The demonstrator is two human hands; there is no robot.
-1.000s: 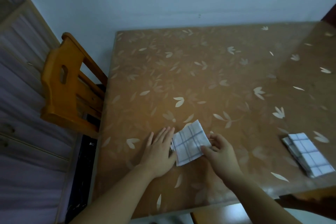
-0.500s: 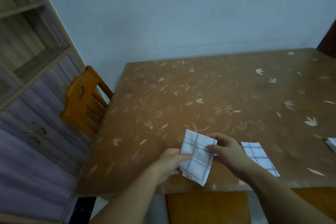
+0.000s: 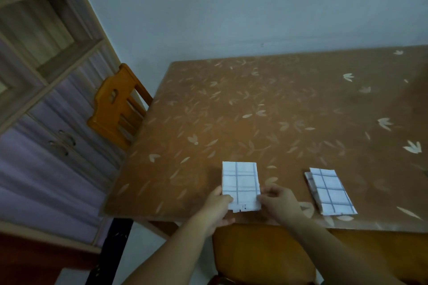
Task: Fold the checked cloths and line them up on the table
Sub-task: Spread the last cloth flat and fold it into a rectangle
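Note:
A folded white cloth with blue checks point(image 3: 240, 183) lies flat near the front edge of the brown table point(image 3: 278, 111). My left hand point(image 3: 216, 209) pinches its near left corner and my right hand point(image 3: 278, 203) pinches its near right corner. A second folded checked cloth point(image 3: 330, 191) lies to the right of it, about one cloth-width away, angled slightly and touched by neither hand.
A wooden chair point(image 3: 118, 104) stands at the table's left side, with a shelf unit and cabinet point(image 3: 46, 99) behind it. Another wooden seat point(image 3: 261, 254) sits under the front edge below my hands. A pale wall backs the table.
The cloth I held tilted above the table edge now lies flat and squared on the table. Both hands have slid to its near corners. The view has shifted, showing the second cloth fully.

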